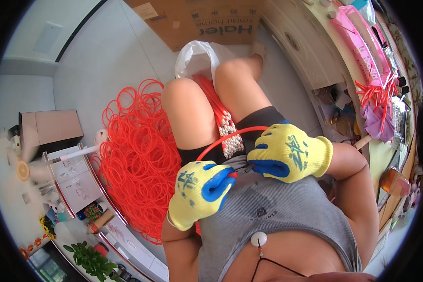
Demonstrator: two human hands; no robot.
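My left hand (199, 190) wears a yellow glove with blue fingertips and pinches one end of a thin orange tube (223, 137) that is bent into an arc over my lap. My right hand (289, 152), gloved the same way, grips the other end close by, the two ends nearly meeting at my waist. Between my bare knees lies a bundle of straight orange tubes with white ends (226, 124), reaching up out of a white plastic bag (197, 56). A large heap of finished orange rings (138, 150) lies on the floor to my left.
A cardboard box (197, 21) stands beyond my knees. A cream cabinet (305, 51) and a cluttered counter with pink packets (362, 47) and loose orange tubes (376, 91) run along my right. A brown box (51, 127), white boxes and a small plant (91, 258) sit at left.
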